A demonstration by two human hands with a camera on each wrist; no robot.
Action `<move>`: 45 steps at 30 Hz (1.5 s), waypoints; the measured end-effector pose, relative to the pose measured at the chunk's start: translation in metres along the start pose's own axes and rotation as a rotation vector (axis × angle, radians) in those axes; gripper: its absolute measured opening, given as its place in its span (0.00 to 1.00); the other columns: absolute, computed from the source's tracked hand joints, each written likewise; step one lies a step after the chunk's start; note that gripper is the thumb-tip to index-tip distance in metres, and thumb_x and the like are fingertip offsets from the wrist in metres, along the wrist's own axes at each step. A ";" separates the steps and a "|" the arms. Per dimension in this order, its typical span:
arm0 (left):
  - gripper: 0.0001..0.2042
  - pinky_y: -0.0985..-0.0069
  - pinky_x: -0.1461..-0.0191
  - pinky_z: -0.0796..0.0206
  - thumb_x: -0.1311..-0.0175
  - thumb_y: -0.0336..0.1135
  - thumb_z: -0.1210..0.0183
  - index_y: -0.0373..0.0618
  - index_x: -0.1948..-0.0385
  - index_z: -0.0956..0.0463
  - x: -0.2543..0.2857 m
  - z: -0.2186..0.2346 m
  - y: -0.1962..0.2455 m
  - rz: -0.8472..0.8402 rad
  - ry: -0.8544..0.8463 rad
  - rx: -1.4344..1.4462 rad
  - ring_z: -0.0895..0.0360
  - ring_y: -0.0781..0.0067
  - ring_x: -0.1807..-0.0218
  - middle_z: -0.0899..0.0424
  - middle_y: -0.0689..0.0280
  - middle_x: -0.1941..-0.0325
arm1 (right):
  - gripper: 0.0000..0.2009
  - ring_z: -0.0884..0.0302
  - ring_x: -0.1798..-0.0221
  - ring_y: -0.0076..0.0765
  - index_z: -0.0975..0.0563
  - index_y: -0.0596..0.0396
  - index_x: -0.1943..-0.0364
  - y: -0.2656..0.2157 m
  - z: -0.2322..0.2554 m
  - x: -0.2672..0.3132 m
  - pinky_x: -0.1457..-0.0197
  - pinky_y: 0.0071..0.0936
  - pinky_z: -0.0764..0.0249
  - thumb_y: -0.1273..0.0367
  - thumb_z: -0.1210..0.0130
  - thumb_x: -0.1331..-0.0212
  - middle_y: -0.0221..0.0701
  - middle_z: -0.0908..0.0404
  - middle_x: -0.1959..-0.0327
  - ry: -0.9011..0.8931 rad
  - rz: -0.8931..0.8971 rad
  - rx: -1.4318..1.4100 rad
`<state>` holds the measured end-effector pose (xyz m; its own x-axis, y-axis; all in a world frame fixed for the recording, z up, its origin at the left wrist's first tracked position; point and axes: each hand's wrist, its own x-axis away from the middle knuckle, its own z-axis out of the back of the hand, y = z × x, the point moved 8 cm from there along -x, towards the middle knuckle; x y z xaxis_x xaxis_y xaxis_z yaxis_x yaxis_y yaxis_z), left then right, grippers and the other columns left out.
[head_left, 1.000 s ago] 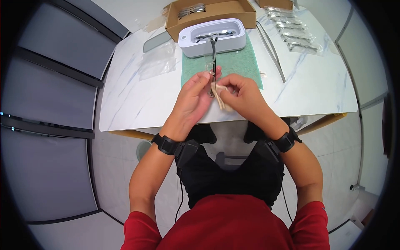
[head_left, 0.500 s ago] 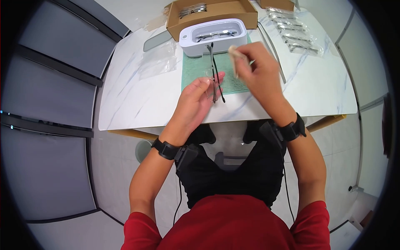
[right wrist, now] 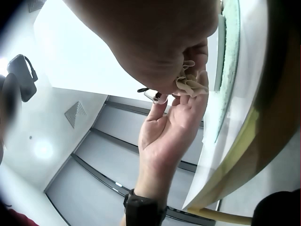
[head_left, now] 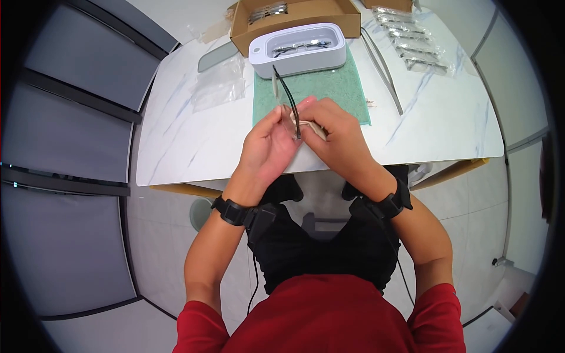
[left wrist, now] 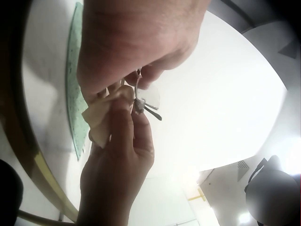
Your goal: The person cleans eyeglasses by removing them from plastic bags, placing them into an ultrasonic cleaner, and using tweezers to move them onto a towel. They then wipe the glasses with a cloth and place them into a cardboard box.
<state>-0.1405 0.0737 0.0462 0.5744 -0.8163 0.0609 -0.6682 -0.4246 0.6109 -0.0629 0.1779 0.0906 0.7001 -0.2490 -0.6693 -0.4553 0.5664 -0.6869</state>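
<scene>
A pair of eyeglasses (head_left: pixel 286 91) with thin dark temples is held between both hands over the near edge of a green towel (head_left: pixel 338 91). My left hand (head_left: pixel 265 144) grips the frame from the left, thumb and fingertips at a lens. From the right, my right hand (head_left: pixel 340 130) pinches a crumpled beige cloth (right wrist: pixel 190 84) against the glasses near the hinge. In the left wrist view, the cloth (left wrist: pixel 101 120) bunches under the right thumb, and part of a lens (left wrist: pixel 149 98) shows beyond the fingers. The fingers hide much of the frame.
Behind the hands, a white cleaner tub (head_left: pixel 259 63) holds more glasses (head_left: pixel 300 48). A cardboard box (head_left: pixel 335 26) with glasses stands behind it. Long metal tweezers (head_left: pixel 385 76) and several bagged glasses (head_left: pixel 412 38) lie right; plastic bags (head_left: pixel 220 85) and a grey panel (head_left: pixel 218 57) lie left.
The right hand lifted away with the cloth half a second ago, then came back down to the glasses. The glasses have turned, their temples now leaning up and left.
</scene>
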 end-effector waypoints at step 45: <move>0.13 0.47 0.19 0.47 0.23 0.39 0.56 0.42 0.61 0.26 0.013 0.002 -0.009 0.046 -0.034 -0.225 0.33 0.49 0.25 0.22 0.53 0.36 | 0.05 0.17 0.65 0.44 0.16 0.56 0.62 0.005 0.024 -0.035 0.62 0.35 0.22 0.73 0.34 0.41 0.35 0.17 0.64 0.020 -0.036 0.136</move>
<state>-0.1276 0.0661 0.0396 0.5268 -0.8472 0.0690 -0.5689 -0.2912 0.7691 -0.0765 0.2084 0.1173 0.7028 -0.2860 -0.6513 -0.3500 0.6581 -0.6666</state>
